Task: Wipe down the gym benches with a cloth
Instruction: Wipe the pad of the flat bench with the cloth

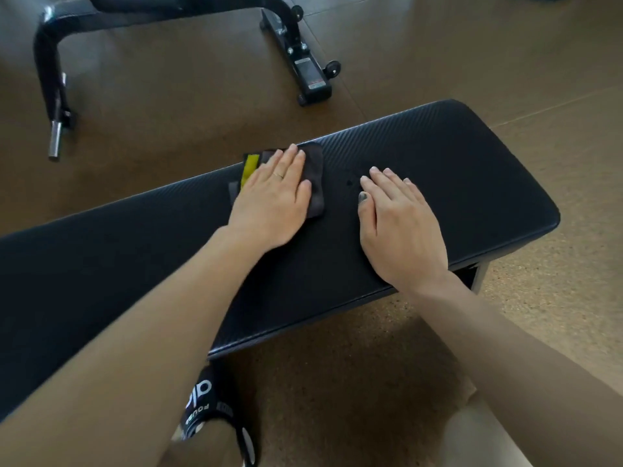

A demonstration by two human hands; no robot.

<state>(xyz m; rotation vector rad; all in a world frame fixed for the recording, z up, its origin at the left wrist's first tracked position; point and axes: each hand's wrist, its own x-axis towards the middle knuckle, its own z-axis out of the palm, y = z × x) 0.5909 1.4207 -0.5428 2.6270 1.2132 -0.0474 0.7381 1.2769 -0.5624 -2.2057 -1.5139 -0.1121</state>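
left hand (273,200) presses a dark cloth (313,183) flat on the black bench (472,183), straight fingers (290,160) covering most of it. right hand (397,227) lies flat beside it, fingers straight, holding nothing.

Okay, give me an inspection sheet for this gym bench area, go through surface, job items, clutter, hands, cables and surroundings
Surface: long black textured padded bench, flat; a few small dark specks near its middle.
Job's things: dark grey folded cloth with a yellow stripe, lying flat on the bench top.
Clutter: nothing seen.
Hands: left hand presses flat on the cloth, fingers straight; right hand rests flat on the bare bench, beside the cloth and apart from it.
Cables: nothing seen.
Surroundings: brown speckled floor; second black metal bench frame stands on it beyond; black shoe with white lettering beside the bench's near edge.
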